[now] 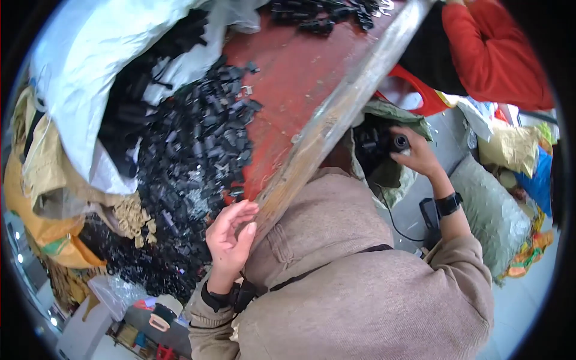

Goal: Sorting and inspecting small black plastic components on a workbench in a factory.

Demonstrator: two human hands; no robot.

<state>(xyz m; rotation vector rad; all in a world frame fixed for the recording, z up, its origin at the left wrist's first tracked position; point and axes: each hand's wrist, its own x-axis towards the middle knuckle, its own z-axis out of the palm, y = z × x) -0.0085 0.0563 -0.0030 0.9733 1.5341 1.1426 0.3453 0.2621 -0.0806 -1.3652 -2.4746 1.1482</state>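
My right hand [420, 155] grips a small black cylindrical part [400, 142] between thumb and fingers, its round hollow-looking end showing. It is over the mouth of a green woven sack [399, 195], and more black parts [371, 141] lie inside. My left hand [228, 239] is beside the wooden edge of the red table, fingers stretched out and thumb apart, with nothing in it. Close to that hand spreads a big heap of small black plastic parts [198, 132], mixed with a few clear and grey bits.
A worn wooden rail [300, 156] borders the red tabletop [294, 78]. More black parts [318, 15] lie at its far end. A white sack [90, 72] spills parts at left. A person in a red sleeve [498, 54] is at far right, near a full pale-green sack [489, 210].
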